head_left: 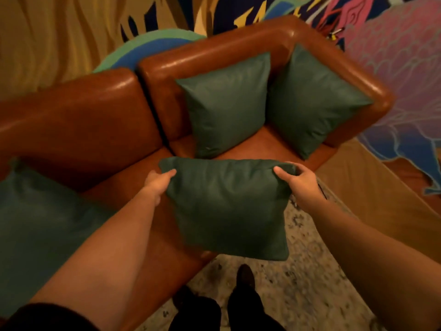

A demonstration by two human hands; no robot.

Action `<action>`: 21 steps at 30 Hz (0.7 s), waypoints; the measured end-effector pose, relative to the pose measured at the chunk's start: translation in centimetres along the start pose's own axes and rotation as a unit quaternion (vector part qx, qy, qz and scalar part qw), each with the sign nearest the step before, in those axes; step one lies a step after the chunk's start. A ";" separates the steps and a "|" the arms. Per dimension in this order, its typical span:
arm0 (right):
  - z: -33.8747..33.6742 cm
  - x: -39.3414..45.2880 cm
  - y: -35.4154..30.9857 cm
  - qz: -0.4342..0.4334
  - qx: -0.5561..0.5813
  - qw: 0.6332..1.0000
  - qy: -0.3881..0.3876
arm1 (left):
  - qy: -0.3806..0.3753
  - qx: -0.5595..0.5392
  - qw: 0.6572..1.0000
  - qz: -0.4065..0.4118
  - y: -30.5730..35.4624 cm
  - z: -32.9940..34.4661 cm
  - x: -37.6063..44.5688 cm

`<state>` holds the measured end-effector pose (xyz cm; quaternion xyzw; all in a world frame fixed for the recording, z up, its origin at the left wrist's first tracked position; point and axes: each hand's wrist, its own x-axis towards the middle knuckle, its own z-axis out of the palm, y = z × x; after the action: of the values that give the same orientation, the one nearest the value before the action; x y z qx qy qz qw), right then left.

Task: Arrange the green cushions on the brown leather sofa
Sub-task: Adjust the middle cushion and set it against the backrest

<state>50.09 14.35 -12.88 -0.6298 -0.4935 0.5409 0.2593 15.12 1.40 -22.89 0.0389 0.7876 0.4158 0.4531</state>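
I hold a green cushion [229, 206] in the air over the front edge of the brown leather sofa [95, 120]. My left hand [157, 182] pinches its top left corner and my right hand [300, 180] grips its top right corner. Two more green cushions stand upright on the right seat: one [226, 106] leans on the backrest, the other [310, 101] leans on the right armrest. A further green cushion [40, 230] lies on the left seat, partly cut off by the frame edge.
A speckled floor [310, 283] lies in front of the sofa, where my feet [243, 275] stand. A painted mural wall [393, 68] rises to the right and behind. A tan panel [370, 187] sits beside the right armrest.
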 end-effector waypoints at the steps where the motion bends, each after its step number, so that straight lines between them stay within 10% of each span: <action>1: 0.2 -0.2 0.1 -0.015 -0.007 0.999 0.033 | 0.013 0.006 1.000 0.011 -0.1 0.3 0.1; 10: 4.2 2.6 -4.8 -0.116 -0.032 0.993 -0.006 | 0.114 -0.103 0.988 0.001 -0.1 -6.8 -2.2; 21: 13.1 11.6 -5.1 -0.044 -0.040 0.991 -0.119 | 0.155 -0.242 0.956 -0.055 -1.1 -7.7 -8.0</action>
<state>35.23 24.08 -17.08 -0.5485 -0.5692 0.5801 0.1964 14.37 -7.62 -16.34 -0.1802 0.7245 0.5696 0.3437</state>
